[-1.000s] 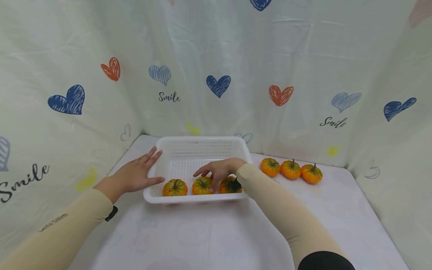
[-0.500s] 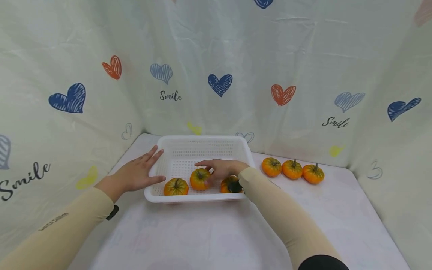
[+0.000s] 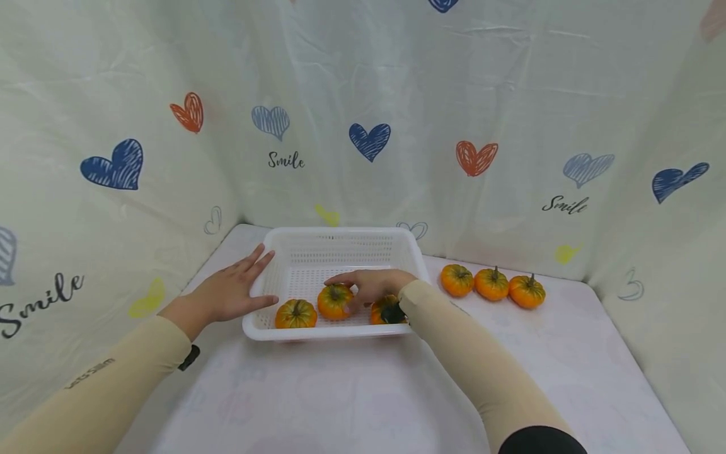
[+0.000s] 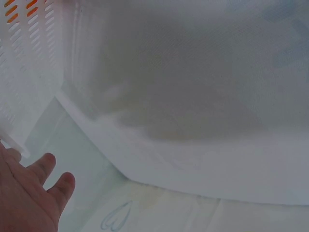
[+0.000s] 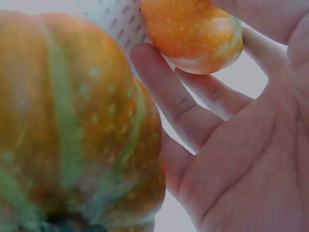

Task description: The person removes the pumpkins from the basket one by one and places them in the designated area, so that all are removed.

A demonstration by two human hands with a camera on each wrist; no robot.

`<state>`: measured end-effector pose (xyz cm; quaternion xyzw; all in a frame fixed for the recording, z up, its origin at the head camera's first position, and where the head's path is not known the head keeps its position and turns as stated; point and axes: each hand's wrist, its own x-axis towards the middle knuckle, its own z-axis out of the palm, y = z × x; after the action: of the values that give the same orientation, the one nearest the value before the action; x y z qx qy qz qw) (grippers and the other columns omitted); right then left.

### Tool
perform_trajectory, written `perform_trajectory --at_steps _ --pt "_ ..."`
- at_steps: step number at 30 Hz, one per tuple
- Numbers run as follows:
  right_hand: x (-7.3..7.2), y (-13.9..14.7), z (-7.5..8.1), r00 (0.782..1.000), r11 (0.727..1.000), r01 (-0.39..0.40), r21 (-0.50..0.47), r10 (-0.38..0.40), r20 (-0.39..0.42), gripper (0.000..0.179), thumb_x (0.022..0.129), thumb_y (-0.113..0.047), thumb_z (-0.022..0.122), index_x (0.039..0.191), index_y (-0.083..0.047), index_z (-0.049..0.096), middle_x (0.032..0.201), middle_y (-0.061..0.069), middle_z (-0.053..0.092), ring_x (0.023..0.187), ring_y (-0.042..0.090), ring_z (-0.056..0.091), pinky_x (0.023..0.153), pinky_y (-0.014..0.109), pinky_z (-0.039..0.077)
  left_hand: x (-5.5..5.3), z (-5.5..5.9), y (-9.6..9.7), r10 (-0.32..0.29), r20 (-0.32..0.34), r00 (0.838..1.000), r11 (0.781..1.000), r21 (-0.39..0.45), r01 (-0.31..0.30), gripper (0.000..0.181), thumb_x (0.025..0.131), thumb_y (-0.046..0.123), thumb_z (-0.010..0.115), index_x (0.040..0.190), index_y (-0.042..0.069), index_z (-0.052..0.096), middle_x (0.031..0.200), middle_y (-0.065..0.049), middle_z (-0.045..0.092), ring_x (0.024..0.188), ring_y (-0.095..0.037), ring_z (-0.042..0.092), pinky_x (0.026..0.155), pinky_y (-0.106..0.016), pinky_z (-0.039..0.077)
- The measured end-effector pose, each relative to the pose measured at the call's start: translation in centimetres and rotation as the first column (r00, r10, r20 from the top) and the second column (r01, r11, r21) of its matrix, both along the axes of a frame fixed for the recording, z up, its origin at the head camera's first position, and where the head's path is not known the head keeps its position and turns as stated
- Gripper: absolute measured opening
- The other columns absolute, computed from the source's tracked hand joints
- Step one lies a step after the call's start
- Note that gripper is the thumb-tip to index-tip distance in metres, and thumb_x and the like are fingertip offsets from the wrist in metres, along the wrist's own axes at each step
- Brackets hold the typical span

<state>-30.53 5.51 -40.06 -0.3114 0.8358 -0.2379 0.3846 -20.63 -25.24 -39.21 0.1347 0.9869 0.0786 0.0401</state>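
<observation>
A white perforated basket (image 3: 334,335) holds three small orange pumpkins with green streaks. My right hand (image 3: 375,285) reaches in over the right side and grips the middle pumpkin (image 3: 332,302) between thumb and fingers. In the right wrist view this held pumpkin (image 5: 190,36) shows at the top, while a nearer pumpkin (image 5: 72,111) fills the left. To the left lies another pumpkin (image 3: 295,314); the right one (image 3: 377,313) is partly hidden under my wrist. My left hand (image 3: 227,293), fingers spread and straight, rests at the basket's left rim.
Three more pumpkins (image 3: 491,285) stand in a row on the white-covered table (image 3: 317,397), right of the basket. Behind and at both sides hangs a pale curtain (image 3: 420,82) printed with hearts, close to the table's back edge.
The middle pumpkin has shifted slightly back and left from the front wall, with my right hand's fingers now around it. My left hand has stayed at the rim.
</observation>
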Motion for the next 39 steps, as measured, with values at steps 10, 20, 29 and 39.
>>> perform_trajectory --at_steps 10,20,29,39 --pt "0.1 -0.2 0.3 1.0 1.0 0.012 0.004 -0.012 0.024 0.067 0.09 -0.019 0.075 0.147 -0.041 0.047 0.152 0.005 0.041 0.127 0.017 0.047 0.092 0.033 0.052 0.2 0.2 0.1 -0.004 -0.01 1.0 1.0 0.029 0.004 0.093 0.093 0.062 0.053 0.16 0.008 0.017 0.165 -0.02 0.008 0.14 -0.05 0.029 0.107 -0.065 0.032" --pt "0.0 -0.4 0.2 1.0 1.0 0.013 0.007 -0.013 0.011 0.067 0.09 -0.018 0.075 0.146 -0.041 0.047 0.152 0.004 0.041 0.129 0.019 0.046 0.092 0.033 0.052 0.3 0.4 0.2 0.0 -0.001 1.0 1.0 0.023 0.0 0.094 0.093 0.062 0.054 0.16 0.007 0.016 0.164 -0.021 0.007 0.141 -0.05 0.027 0.107 -0.065 0.031" --pt "0.2 -0.5 0.6 0.998 0.999 0.047 0.018 -0.048 0.038 0.067 0.09 -0.018 0.074 0.148 -0.036 0.046 0.156 0.003 0.036 0.131 0.019 0.044 0.098 0.038 0.049 0.2 0.0 0.0 0.006 0.015 1.0 1.0 0.019 -0.006 0.097 0.092 0.064 0.053 0.16 0.007 0.014 0.165 -0.021 0.005 0.142 -0.05 0.025 0.107 -0.066 0.029" --pt "-0.8 1.2 3.3 0.992 0.998 0.026 -0.065 -0.034 -0.125 0.071 0.092 -0.024 0.073 0.154 -0.028 0.037 0.155 0.004 0.037 0.126 0.02 0.047 0.1 0.037 0.047 0.0 0.2 -0.1 -0.006 0.008 1.0 1.0 0.023 0.005 0.095 0.093 0.063 0.053 0.16 0.007 0.015 0.165 -0.021 0.005 0.142 -0.05 0.024 0.108 -0.066 0.029"
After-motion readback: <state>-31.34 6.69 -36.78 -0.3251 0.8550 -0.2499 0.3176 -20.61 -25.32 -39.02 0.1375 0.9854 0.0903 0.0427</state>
